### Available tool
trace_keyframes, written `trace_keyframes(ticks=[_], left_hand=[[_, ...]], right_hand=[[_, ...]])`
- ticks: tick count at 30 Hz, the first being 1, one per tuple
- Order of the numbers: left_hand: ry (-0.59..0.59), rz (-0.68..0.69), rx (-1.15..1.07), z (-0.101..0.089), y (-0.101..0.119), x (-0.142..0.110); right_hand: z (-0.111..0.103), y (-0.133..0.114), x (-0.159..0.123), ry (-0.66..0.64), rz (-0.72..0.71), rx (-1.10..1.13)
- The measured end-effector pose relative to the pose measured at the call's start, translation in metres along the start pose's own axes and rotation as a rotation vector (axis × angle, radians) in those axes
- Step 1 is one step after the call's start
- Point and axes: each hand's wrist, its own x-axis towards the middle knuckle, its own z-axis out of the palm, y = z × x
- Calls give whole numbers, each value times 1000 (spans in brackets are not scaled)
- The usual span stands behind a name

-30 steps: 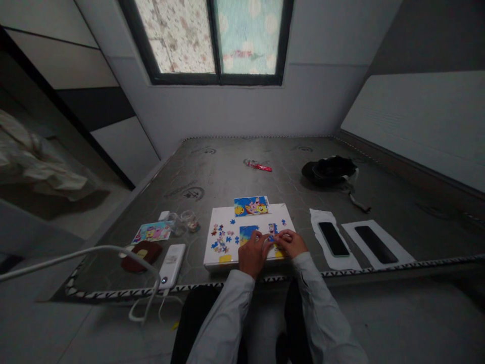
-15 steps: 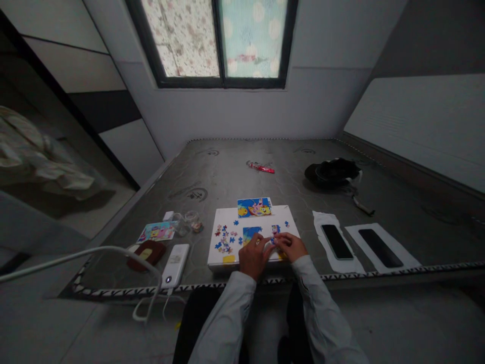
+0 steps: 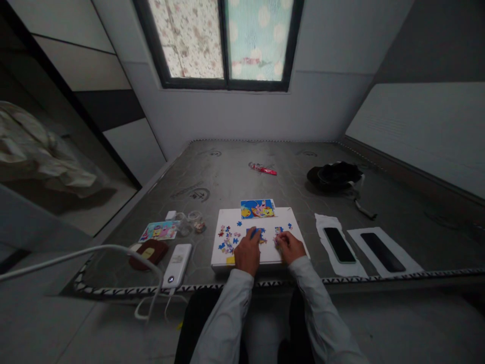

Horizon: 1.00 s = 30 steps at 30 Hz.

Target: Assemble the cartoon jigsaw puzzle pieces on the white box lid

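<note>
My left hand lies over the left part of a joined jigsaw section, its fingers stretched out and partly covering it. To the right, my right hand pinches a small jigsaw piece, mostly hidden by the fingertips. Just above those fingertips sits another small bit of puzzle. Everything rests on a white box. Loose jigsaw pieces are scattered on its left side. A cartoon picture card lies at the box's far edge.
On the left are a power bank with a cable, a brown pouch, a second picture card and small clear containers. A phone, a dark slab and a black cap lie right. A red packet lies farther back.
My hands, close together before, are now apart. The left has moved left onto the joined section with its fingers stretched out. The view has shifted slightly.
</note>
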Motion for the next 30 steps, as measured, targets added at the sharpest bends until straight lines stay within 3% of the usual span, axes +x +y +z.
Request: trace_keyframes(ticks=[4, 7, 13, 30], left_hand=[[-12, 29, 6, 6, -3, 1], [-8, 37, 12, 6, -4, 1], [-9, 28, 28, 2, -1, 2], [16, 13, 60, 11, -1, 1]], right_hand=[[0, -10, 11, -77, -69, -143], [5, -24, 24, -179, -120, -397], [20, -49, 48, -292, -80, -618], [33, -49, 91, -266, 50, -543]])
